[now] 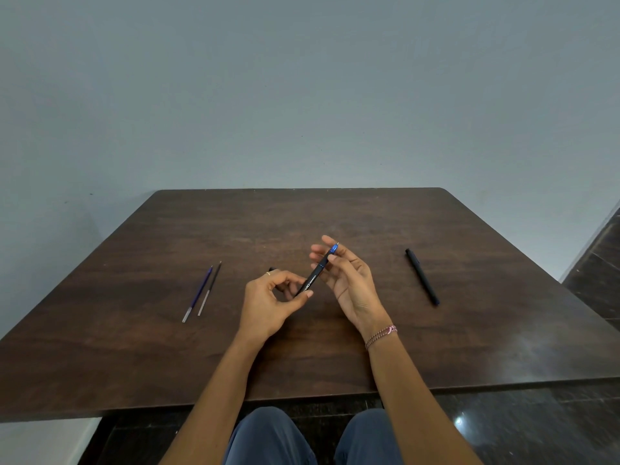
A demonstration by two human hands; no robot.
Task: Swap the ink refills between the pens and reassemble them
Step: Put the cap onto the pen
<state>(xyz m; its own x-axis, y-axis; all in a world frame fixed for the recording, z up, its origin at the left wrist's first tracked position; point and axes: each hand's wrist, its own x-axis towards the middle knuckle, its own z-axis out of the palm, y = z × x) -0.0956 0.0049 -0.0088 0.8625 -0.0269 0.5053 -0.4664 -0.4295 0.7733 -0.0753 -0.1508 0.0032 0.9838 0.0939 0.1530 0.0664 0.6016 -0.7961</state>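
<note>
Alignment should be kept as the tip is twisted: the pen (pixel 317 273) is pinched at its rear by the left hand (pixel 268 303), near its blue tip by the right hand (pixel 347 280), above the table (pixel 302 213).

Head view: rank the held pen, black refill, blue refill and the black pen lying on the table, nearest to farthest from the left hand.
1. Held pen, in the left hand itself.
2. Black refill, to its left.
3. Blue refill, alongside, slightly further left.
4. Black pen, far right, beyond the right hand.
</note>
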